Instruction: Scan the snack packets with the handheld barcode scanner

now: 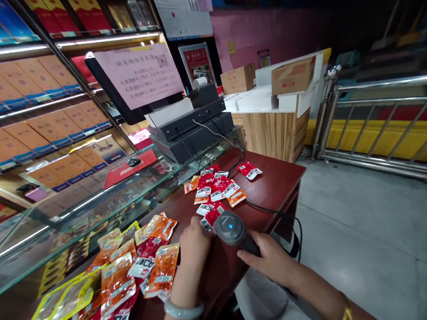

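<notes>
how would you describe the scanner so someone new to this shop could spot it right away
Start at the dark red counter in front of the glass display case. At its near edge, the right hand grips a grey handheld scanner. Unlike the flat snack packets around it, it is bulky, rounded and trails a black cable.

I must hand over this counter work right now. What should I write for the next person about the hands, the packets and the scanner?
Right hand: grips the barcode scanner, head aimed at the table.
Left hand: rests on a red-and-white snack packet under the scanner.
Far pile of red packets lies beyond the scanner, near the register.
Near pile of orange, red and yellow packets lies to the left on the red table.
Which pile is scanned cannot be told.
</notes>
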`<state>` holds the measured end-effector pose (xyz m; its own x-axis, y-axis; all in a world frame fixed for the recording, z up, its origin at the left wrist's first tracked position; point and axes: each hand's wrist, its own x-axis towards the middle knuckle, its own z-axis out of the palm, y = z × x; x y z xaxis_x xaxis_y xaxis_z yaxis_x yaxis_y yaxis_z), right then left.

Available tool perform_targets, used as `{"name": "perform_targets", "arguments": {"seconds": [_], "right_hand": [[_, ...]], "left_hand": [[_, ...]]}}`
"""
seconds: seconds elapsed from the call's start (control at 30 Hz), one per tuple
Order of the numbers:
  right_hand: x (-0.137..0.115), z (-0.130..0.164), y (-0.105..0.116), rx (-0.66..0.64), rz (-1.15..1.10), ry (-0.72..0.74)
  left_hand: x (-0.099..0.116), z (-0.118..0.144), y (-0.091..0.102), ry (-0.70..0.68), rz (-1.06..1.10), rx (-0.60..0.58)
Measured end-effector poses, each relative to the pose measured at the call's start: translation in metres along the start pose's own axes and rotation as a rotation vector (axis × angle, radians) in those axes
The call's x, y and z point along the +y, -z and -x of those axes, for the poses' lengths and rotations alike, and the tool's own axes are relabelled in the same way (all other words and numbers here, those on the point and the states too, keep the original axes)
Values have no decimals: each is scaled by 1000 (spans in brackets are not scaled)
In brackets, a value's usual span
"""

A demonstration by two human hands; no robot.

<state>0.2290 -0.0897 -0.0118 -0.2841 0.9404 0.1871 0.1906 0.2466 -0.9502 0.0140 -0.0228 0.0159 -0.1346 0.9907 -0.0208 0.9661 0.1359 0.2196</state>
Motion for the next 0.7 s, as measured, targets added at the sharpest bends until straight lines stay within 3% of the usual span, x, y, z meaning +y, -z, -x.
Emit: {"name": "perform_targets", "arguments": {"seconds": [0.1,0.3,0.6,0.7], "right_hand": [[2,-2,-3,-3,9,-5],[-9,-10,-13,-32,-5,38],[-36,-22,-47,-127,-3,101],[-34,-23,-56,-161,-16,129]], "left_hand": [[-19,9,1,63,269,34],[-66,34,3,99,673,233],[-97,57,15,219,878,283],[-108,61,18,246,822,347]]}}
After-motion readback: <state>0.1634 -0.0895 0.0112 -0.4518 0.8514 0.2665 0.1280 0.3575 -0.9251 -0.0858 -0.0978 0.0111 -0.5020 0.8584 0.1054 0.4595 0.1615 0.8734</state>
